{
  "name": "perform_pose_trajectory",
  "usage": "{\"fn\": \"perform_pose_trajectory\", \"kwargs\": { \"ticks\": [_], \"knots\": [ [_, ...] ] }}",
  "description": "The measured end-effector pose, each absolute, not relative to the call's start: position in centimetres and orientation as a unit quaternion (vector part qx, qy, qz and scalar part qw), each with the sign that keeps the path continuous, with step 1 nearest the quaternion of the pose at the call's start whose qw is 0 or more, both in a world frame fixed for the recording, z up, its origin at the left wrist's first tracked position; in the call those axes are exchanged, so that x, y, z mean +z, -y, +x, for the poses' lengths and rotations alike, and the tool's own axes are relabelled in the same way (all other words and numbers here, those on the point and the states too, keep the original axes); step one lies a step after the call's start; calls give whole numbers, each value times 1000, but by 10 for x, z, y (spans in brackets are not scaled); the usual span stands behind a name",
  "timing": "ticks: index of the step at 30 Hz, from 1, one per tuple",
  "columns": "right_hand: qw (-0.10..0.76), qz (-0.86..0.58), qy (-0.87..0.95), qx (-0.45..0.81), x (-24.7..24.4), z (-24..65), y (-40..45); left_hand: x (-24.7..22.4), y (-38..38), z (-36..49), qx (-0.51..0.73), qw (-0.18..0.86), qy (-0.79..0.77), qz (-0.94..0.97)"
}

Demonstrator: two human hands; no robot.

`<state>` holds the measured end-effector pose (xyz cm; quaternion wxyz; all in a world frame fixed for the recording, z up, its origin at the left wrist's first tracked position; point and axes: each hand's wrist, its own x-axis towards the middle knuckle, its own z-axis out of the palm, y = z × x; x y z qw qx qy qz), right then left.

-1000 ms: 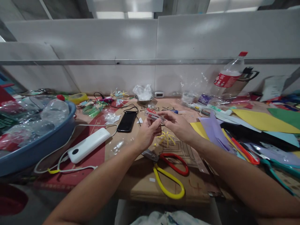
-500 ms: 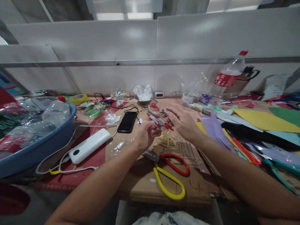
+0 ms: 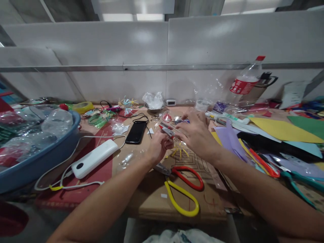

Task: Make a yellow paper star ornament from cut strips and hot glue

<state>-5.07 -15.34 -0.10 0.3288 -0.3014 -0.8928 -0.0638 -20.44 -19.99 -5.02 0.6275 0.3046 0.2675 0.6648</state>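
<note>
My left hand [image 3: 160,145] is closed round a slim red-and-grey pen [image 3: 167,131], low over the cardboard. Close against it, my right hand [image 3: 198,133] has its fingers bent over a clear plastic piece, and its fingertips partly cover what they grip. Just behind the hands lies a clear plastic piece with a red heart shape [image 3: 166,116]. Beneath them is a bunch of thin yellow strips [image 3: 180,151]. Nearer to me rest large scissors with one red and one yellow handle [image 3: 182,199], their blades pointing left, partly behind my left wrist.
On the left stand a blue basin [image 3: 68,143] of plastic bottles, a white power bank [image 3: 95,158] with its cable, and a black phone [image 3: 136,131]. Coloured paper sheets [image 3: 280,130], cutters and pliers lie right. A large bottle [image 3: 244,84] stands at the back right.
My right hand has shifted slightly and curled further over, now covering the pen's right end. My left hand stays nearly in place, still holding the pen. The whole view has drifted slightly.
</note>
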Motion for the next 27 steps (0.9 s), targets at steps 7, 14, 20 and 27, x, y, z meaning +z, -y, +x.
{"fn": "perform_pose_trajectory", "kwargs": {
  "ticks": [7, 14, 20, 27],
  "knots": [
    [289, -279, 914, -55, -15, -55, 160, -53, 200, -200, 688, 615, -259, 285],
    [331, -313, 888, -51, -15, -58, 146, -51, 202, -202, 678, 635, -233, 288],
    [373, -317, 856, 168, 4, -48, 135, -50, 202, -207, 664, 642, -261, 280],
    [464, -343, 740, 346, 3, -40, 115, -48, 202, -208, 663, 650, -252, 273]
  ]
}}
